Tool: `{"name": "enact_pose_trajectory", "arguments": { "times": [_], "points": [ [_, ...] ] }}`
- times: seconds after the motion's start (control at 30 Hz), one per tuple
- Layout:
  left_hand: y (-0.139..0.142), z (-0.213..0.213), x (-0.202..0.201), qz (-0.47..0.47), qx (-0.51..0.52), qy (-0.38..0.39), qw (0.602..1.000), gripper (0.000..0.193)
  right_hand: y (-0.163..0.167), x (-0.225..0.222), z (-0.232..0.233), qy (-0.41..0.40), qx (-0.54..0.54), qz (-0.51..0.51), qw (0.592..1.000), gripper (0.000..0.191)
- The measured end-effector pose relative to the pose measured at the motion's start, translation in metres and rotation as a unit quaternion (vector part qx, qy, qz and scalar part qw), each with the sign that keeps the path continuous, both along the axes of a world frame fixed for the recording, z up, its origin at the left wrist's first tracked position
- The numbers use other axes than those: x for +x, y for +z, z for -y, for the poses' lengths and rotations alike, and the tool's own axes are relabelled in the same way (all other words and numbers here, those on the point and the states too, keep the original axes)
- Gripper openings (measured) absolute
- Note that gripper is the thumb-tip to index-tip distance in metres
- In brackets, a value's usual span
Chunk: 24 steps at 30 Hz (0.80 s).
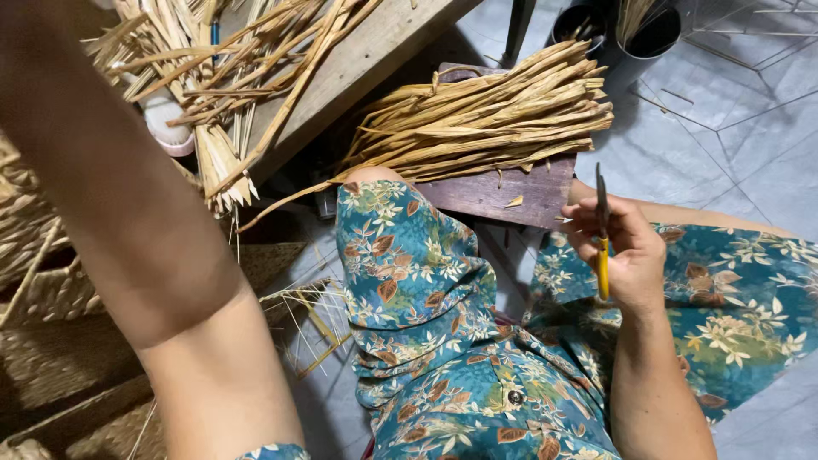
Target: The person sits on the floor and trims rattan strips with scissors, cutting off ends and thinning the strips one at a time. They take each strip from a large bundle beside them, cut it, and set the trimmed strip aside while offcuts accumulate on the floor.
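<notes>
Head view, right hand: your right hand is closed around the yellow-handled scissors, held above your right thigh, just beside the stool's near edge.
Head view, scissors axis: long axis runs near vertical in the frame; the dark blades point up, away from you, toward the stool; the yellow handle points down, toward your lap.
Head view, left hand: your left forearm rises across the left of the frame; the hand itself is out of view, so I cannot tell its state.
Head view, stool: a dark wooden stool carries a bundle of dried straw strips, lying lengthwise with cut ends to the upper right.
Head view, surroundings: more loose straw lies on a wooden plank; woven matting sits at lower left.
</notes>
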State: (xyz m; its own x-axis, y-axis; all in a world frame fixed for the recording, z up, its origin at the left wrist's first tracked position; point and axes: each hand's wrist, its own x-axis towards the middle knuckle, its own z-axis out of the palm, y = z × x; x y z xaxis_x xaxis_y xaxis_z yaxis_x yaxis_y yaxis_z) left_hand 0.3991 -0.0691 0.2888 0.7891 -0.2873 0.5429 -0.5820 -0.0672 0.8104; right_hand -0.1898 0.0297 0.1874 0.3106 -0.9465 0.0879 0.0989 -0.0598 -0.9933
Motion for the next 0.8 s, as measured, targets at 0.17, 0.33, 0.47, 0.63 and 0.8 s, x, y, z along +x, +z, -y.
{"name": "enact_pose_trajectory", "arguments": {
  "times": [0.17, 0.33, 0.47, 0.63, 0.8],
  "points": [
    [-0.041, 0.042, -0.008, 0.037, 0.278, -0.068, 0.957, 0.015, -0.008, -0.003, -0.001, -0.001, -0.014, -0.045, 0.999, 0.043],
    [-0.081, 0.089, -0.046, 0.075, 0.425, -0.186, 0.883, 0.016, -0.012, -0.008, -0.001, -0.018, -0.015, -0.033, 0.999, 0.043],
    [-0.13, 0.107, -0.111, 0.104, 0.443, -0.281, 0.845, 0.016, -0.014, -0.016, 0.0, -0.067, 0.011, -0.005, 0.998, 0.04],
    [-0.171, 0.086, -0.225, 0.155, 0.403, -0.415, 0.801, 0.016, -0.024, -0.029, 0.005, -0.118, 0.05, 0.048, 0.991, 0.041],
    [-0.209, 0.052, -0.324, 0.252, 0.385, -0.558, 0.69, 0.012, -0.034, -0.033, 0.007, -0.158, 0.057, 0.046, 0.985, 0.057]
  ]
}}
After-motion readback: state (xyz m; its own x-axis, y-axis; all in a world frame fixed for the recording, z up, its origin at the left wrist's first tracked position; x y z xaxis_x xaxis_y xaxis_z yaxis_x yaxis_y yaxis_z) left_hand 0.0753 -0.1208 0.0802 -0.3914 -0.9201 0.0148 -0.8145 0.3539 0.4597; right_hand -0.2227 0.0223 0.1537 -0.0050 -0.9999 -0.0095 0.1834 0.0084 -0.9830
